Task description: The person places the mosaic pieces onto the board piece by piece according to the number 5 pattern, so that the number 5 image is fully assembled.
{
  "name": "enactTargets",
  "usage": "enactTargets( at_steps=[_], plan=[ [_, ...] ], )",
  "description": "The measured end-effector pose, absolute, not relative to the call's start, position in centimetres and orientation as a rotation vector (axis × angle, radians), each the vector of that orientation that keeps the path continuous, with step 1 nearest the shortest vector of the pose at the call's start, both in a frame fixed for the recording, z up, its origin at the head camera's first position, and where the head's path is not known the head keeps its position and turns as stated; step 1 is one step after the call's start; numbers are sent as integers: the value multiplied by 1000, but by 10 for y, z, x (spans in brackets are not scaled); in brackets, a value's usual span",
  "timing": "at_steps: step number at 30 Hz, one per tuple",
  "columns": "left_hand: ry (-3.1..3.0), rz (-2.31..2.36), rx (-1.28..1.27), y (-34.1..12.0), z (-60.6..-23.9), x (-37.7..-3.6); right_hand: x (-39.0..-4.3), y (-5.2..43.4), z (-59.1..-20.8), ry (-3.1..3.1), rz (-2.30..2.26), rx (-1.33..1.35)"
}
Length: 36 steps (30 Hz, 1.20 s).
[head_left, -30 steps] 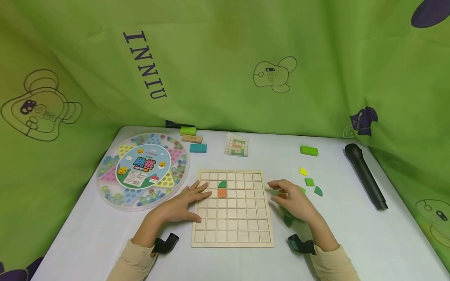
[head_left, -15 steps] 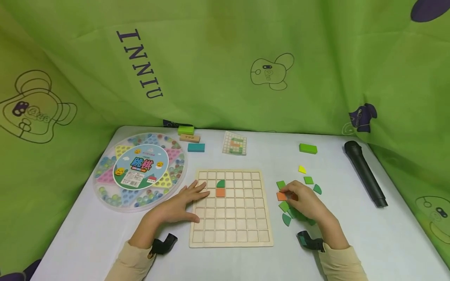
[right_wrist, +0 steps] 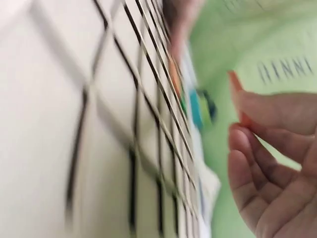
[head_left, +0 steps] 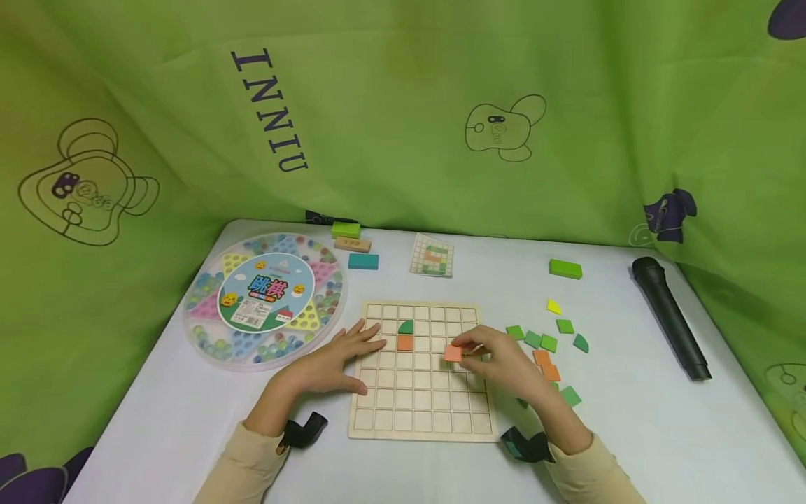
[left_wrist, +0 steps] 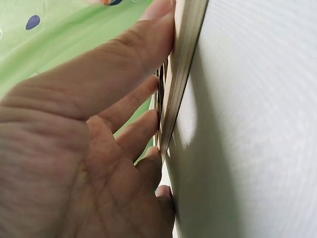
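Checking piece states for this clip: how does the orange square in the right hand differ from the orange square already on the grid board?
The held orange square is pinched by the right hand above the grid board; the placed orange square sits in a cell below the green quarter-circle. The held one looks paler. Both are square.

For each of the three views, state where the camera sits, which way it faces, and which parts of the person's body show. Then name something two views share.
Head: above, looking forward and down at the grid board; left hand, right hand and sleeves show.
Left wrist: low beside the board's edge; palm and fingers show.
Right wrist: skims the grid, blurred; fingers pinch the orange tile.
Shared: the board.
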State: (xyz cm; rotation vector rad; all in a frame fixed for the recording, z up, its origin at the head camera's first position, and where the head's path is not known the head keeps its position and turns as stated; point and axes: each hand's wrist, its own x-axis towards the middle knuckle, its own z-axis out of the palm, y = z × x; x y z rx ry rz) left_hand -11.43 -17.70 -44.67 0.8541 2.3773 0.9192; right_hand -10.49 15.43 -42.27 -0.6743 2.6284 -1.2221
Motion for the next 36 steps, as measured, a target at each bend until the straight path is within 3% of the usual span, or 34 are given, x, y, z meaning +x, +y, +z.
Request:
enactTargets(
  at_steps=[9, 21, 28, 36],
  plan=[
    [2368, 925, 861, -172, -448, -117, -123, 98, -436, 2490, -1130, -660],
    [2365, 919, 891, -169, -450, -120, -122, 92, -440, 2594, -924, -795],
    [2373, 936, 851, -174, -450, -116, -107, 125, -427, 2624, -1074, -738],
    [2374, 953, 865, -178, -451, -115, -87, 215, -428, 2841, -1081, -525]
  ],
)
